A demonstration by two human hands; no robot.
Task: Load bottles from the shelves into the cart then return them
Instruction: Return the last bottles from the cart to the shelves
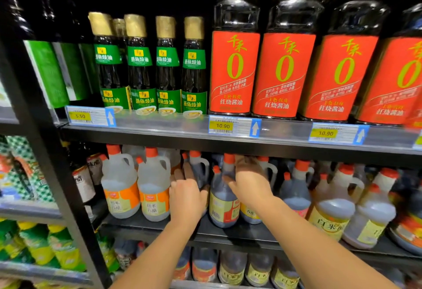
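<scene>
Both arms reach into the middle shelf (159,222) of vinegar bottles. My left hand (186,195) has straight, spread fingers lying against the left side of a dark handled jug (202,168) set further back. My right hand (249,181) is at a dark vinegar bottle (221,199) with an orange cap and a yellow-red label. Its thumb lies across the bottle's neck and its fingers stretch past the bottle to the right. Whether it grips the bottle is unclear. No cart is in view.
Two clear white-vinegar jugs (137,188) stand left of my hands, more jugs (331,206) to the right. The shelf above holds green-label bottles (167,65) and tall red-label soy bottles (235,60). A black upright post (45,142) is at the left.
</scene>
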